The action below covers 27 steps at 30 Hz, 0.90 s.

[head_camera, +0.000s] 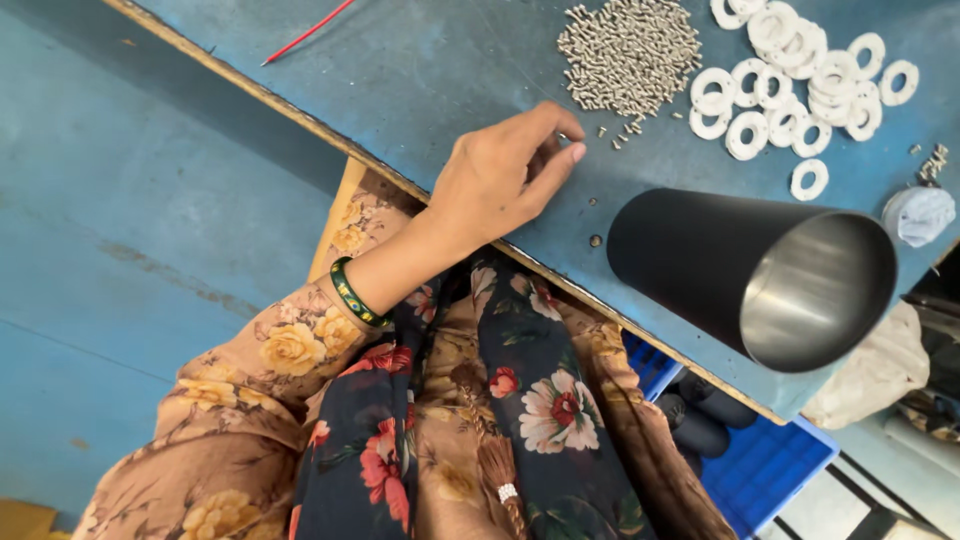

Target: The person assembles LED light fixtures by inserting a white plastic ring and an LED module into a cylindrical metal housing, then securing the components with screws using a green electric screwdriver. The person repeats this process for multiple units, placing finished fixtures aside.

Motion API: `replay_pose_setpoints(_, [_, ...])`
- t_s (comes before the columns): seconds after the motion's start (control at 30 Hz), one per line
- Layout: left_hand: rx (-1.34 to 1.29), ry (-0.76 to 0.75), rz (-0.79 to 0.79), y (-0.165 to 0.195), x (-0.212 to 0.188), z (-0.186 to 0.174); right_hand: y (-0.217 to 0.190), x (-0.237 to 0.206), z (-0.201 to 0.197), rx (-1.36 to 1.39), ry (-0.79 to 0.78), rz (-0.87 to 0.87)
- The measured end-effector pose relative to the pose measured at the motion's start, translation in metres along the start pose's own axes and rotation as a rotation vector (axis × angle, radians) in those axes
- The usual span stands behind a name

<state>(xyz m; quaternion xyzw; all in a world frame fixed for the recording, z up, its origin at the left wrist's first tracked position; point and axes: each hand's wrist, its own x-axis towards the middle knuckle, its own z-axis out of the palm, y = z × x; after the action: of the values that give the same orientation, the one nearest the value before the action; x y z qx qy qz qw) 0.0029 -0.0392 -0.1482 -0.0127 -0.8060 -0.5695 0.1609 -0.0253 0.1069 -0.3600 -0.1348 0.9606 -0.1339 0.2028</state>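
Left hand (505,172): one only in view, reaching over the near edge of the blue table (420,70), palm down, fingers drawn narrow with thumb and fingertips pinched together as if on something very small; whether a piece is actually held between them cannot be told; the right hand does not show. Wrist carries a green bangle (354,293); sleeve of floral cloth, tan and dark. Pile of small metal pins (630,50): silvery, short, heaped loose at the far part of the table, just beyond the fingertips, with a few strays scattered between heap and hand; the heap seems kept within easy reach so single pieces can be picked off its edge. White rings (790,85): flat, washer-like, matt white, spread in an overlapping cluster just right of the pins, one lying a little apart nearer the tube. Black tube (750,275): large, dark matt outside, bright brushed metal inside, lying on its side with the open mouth turned to the right, near the table edge and well apart from the hand. Pale blue-white wad (920,213): small, rounded, at the right margin, a few more metal pieces beside it. Red wire (305,33): thin, lying at the far left of the table. Blue crate (765,465): below the table, dark rounded items inside.
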Motion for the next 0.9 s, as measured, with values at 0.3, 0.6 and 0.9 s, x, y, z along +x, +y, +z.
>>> replay_pose_setpoints(0.3, [0.019, 0.010, 0.071, 0.007, -0.009, -0.006, -0.012, -0.061, 0.019, 0.286, 0.095, -0.289])
replay_pose_setpoints(0.6, [-0.192, 0.003, 0.061, 0.008, 0.008, 0.015, 0.019, -0.185, -0.002, 0.553, 0.203, -0.170])
replay_pose_setpoints(0.9, [0.761, -0.119, 0.496, -0.010, 0.110, 0.137, 0.029, -0.183, 0.010, 0.821, 0.261, -0.061])
